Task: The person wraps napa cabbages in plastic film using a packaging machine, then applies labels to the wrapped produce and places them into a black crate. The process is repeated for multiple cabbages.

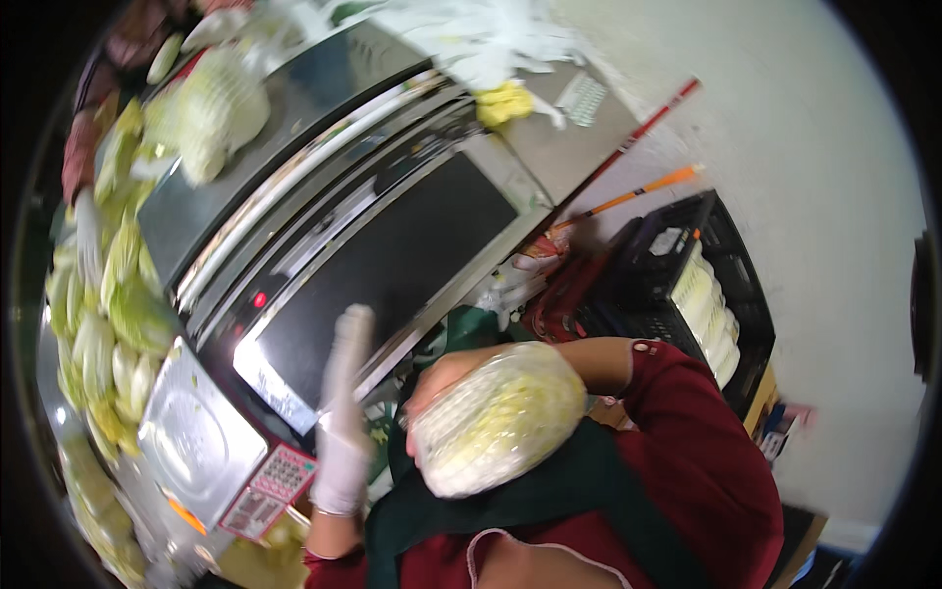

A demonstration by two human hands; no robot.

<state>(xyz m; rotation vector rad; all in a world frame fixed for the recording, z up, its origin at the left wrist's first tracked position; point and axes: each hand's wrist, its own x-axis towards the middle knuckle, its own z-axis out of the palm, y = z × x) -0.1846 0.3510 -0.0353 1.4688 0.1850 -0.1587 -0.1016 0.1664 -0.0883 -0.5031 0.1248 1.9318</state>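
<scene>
A napa cabbage (496, 422) wrapped in clear film rests against my front. My bare right hand (442, 378) curls around its far left side, with part of the fingers hidden behind it. To the left, my left hand (343, 417) wears a white glove and is somewhat blurred. Its fingers stretch out over the near edge of the wrapping machine's dark flat plate (392, 265), and nothing shows in them.
A scale (201, 442) with a keypad stands left of the machine. Unwrapped cabbages (108, 344) crowd the far left, near another person's sleeve (80, 152). A netted cabbage (221, 113) sits on the machine's top. Black crates (751, 285) holding wrapped cabbages (708, 314) stand at right.
</scene>
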